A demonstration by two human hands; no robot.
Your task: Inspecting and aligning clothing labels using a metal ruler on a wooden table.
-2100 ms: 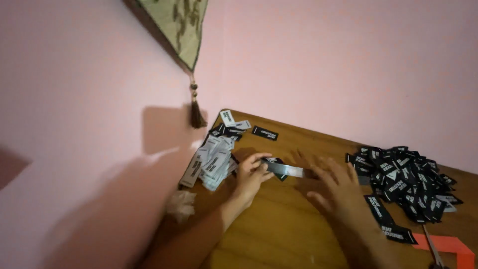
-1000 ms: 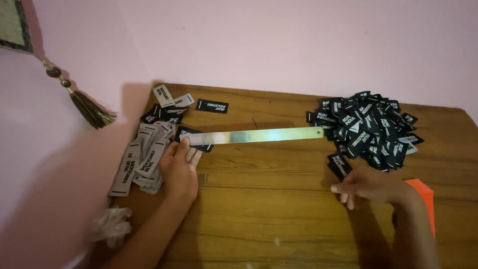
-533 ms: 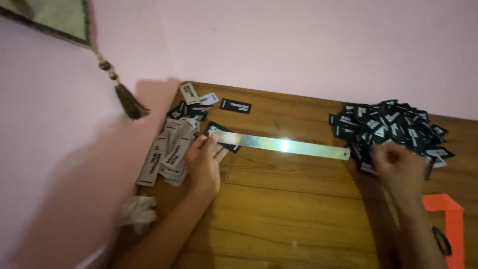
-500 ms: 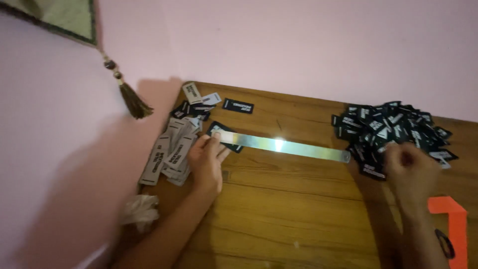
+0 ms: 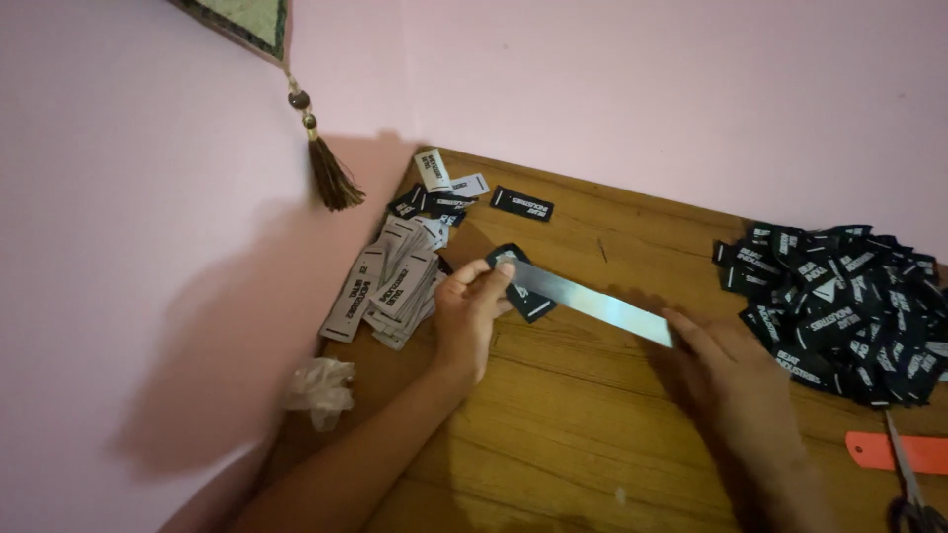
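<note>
Scissors [image 5: 904,474] poke in at the near right corner, lying over an orange strip [image 5: 889,452] on the wooden counter [image 5: 553,434]. Right hand [image 5: 736,380] comes next, blurred, fingers spread flat over the right end of a metal ruler [image 5: 592,301]; whether it pinches the ruler I cannot tell. Left hand [image 5: 469,311] sits at nine o'clock from it, its grip pressed down on the ruler's left end, which lies across a black label [image 5: 523,286]. Crumpled plastic [image 5: 318,387] hangs off the counter's left edge. Pale labels [image 5: 390,286] are stacked at ten o'clock of the left hand. Black labels [image 5: 844,306] heap at two o'clock. A tassel [image 5: 331,178] hangs on the pink wall [image 5: 632,89].
</note>
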